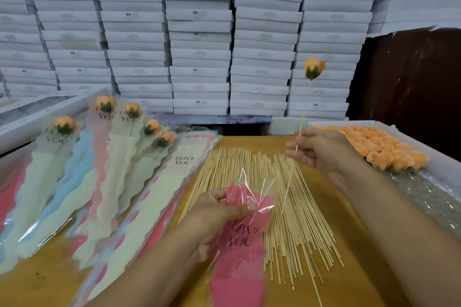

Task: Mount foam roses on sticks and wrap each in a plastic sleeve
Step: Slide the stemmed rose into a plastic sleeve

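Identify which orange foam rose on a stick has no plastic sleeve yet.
The orange foam rose raised upright on a thin wooden stick in the right hand; the five wrapped roses lie sleeved on the left.

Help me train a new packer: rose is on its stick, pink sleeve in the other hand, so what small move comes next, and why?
Probably lower the stick's bare end into the sleeve mouth. The right hand holds the mounted rose upright, while the left hand pinches the pink sleeve at its top.
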### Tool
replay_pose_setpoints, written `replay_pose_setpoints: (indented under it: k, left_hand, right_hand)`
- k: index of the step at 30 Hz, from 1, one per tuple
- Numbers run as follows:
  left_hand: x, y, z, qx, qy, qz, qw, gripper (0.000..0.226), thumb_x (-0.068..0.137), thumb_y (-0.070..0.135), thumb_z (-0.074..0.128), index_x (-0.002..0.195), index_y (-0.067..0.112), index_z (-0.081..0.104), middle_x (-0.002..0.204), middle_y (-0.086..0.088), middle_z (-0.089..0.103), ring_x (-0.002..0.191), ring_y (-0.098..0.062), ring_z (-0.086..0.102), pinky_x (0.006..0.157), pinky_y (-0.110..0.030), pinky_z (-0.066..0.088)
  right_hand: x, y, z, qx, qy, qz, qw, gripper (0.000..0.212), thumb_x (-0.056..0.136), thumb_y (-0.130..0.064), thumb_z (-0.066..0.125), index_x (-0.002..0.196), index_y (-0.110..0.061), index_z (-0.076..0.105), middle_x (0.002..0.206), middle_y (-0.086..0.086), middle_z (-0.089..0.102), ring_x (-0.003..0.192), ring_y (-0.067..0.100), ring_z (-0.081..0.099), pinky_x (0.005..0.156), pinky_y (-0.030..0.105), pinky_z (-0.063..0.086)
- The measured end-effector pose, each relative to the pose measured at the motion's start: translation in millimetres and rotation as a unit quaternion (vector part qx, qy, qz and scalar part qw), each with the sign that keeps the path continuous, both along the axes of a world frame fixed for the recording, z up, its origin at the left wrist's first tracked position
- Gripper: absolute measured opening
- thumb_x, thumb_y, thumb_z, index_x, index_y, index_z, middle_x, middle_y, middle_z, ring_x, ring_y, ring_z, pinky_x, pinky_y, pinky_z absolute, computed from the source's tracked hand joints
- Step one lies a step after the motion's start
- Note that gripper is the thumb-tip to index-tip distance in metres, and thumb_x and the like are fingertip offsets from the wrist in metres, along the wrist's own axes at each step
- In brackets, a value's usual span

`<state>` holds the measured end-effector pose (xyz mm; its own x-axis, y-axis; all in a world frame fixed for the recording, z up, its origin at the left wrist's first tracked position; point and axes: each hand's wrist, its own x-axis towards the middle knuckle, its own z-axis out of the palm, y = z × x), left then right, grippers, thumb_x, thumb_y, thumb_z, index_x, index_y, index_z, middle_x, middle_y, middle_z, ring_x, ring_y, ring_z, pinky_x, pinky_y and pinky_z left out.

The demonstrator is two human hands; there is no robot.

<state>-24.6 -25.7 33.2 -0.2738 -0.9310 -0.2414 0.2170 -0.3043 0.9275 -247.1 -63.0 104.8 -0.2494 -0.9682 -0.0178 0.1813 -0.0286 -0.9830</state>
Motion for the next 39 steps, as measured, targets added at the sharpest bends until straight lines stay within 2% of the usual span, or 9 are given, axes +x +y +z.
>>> replay_pose_setpoints:
  k: [3,6,10,14,18,23,27,34,39]
  left_hand:
    - [0.2,-1.2,-3.0,0.003,0.004,-0.002,1.0,0.073,0.056,-0.003,0.09,0.123,0.006,0.063,0.104,-0.022,0.075,0.096,-0.041,0.073,0.088,-0.059,0.057]
    - [0.6,-1.3,-4.1,0.003,0.002,-0.011,1.0,0.066,0.058,-0.003,0.09,0.119,0.005,0.065,0.103,-0.023,0.075,0.093,-0.039,0.074,0.082,-0.055,0.06]
    - [2.0,-1.7,-5.9,0.002,0.001,-0.012,1.0,0.057,0.059,-0.004,0.09,0.112,0.003,0.07,0.105,-0.026,0.074,0.097,-0.043,0.072,0.091,-0.065,0.053]
    - [2.9,-2.6,-6.5,0.003,0.001,-0.014,1.0,0.047,0.056,-0.003,0.09,0.1,0.005,0.074,0.101,-0.025,0.075,0.089,-0.039,0.074,0.08,-0.053,0.061]
    - [2.2,-1.5,-5.2,0.003,-0.001,-0.017,1.0,0.056,0.06,-0.005,0.088,0.112,0.003,0.069,0.102,-0.024,0.074,0.092,-0.04,0.074,0.086,-0.058,0.058]
    - [1.0,0.0,-3.9,0.01,0.002,-0.01,1.0,0.056,0.063,-0.008,0.086,0.115,0.002,0.067,0.099,-0.024,0.075,0.083,-0.036,0.075,0.07,-0.048,0.063]
    - [1.1,1.9,-1.2,0.011,-0.004,-0.011,1.0,0.051,0.067,-0.008,0.085,0.114,0.0,0.067,0.104,-0.026,0.074,0.099,-0.045,0.071,0.091,-0.067,0.052]
    - [0.2,2.2,-0.7,0.016,-0.01,-0.01,1.0,0.05,0.069,-0.01,0.082,0.116,0.0,0.066,0.102,-0.025,0.074,0.09,-0.041,0.074,0.079,-0.06,0.059]
    - [-0.5,4.7,0.6,0.013,-0.015,-0.007,1.0,0.033,0.068,-0.006,0.083,0.099,0.002,0.073,0.102,-0.025,0.074,0.097,-0.042,0.07,0.1,-0.069,0.045]
  right_hand:
    - [0.6,-10.4,16.5,-0.026,-0.006,-0.032,0.999,0.01,0.095,0.008,0.056,0.097,0.001,0.062,0.083,0.02,0.07,0.06,0.02,0.073,0.057,0.022,0.061]
    - [2.4,-15.5,28.0,-0.044,-0.012,-0.052,0.998,0.01,0.095,0.008,0.056,0.097,0.001,0.062,0.081,0.018,0.07,0.06,0.019,0.073,0.054,0.019,0.057]
    - [3.1,-18.4,35.2,-0.052,-0.013,-0.067,0.996,0.011,0.095,0.007,0.056,0.093,-0.002,0.062,0.084,0.018,0.071,0.063,0.02,0.075,0.055,0.019,0.057]
    - [4.3,-18.8,36.1,-0.052,-0.012,-0.07,0.996,0.011,0.095,0.007,0.057,0.094,-0.003,0.063,0.084,0.018,0.072,0.064,0.021,0.075,0.055,0.018,0.056]
    - [6.6,-17.5,32.7,-0.051,-0.007,-0.069,0.996,0.011,0.094,0.007,0.058,0.094,-0.003,0.063,0.085,0.017,0.072,0.064,0.021,0.075,0.055,0.018,0.056]
    - [7.8,-17.4,26.1,-0.056,-0.01,-0.06,0.997,0.01,0.093,0.008,0.058,0.097,-0.001,0.063,0.083,0.018,0.071,0.064,0.021,0.075,0.057,0.02,0.057]
    - [10.7,-15.4,23.6,-0.049,-0.01,-0.035,0.998,0.011,0.092,0.009,0.058,0.092,-0.001,0.063,0.078,0.017,0.072,0.061,0.019,0.074,0.055,0.02,0.058]
    - [16.9,-14.1,16.9,-0.029,-0.003,0.0,1.0,0.01,0.094,0.008,0.056,0.095,0.0,0.063,0.066,0.012,0.074,0.06,0.021,0.074,0.051,0.019,0.056]
    - [24.8,-15.0,7.5,-0.026,-0.002,0.022,0.999,0.009,0.094,0.006,0.057,0.095,-0.001,0.063,0.067,0.012,0.075,0.063,0.024,0.075,0.051,0.019,0.056]
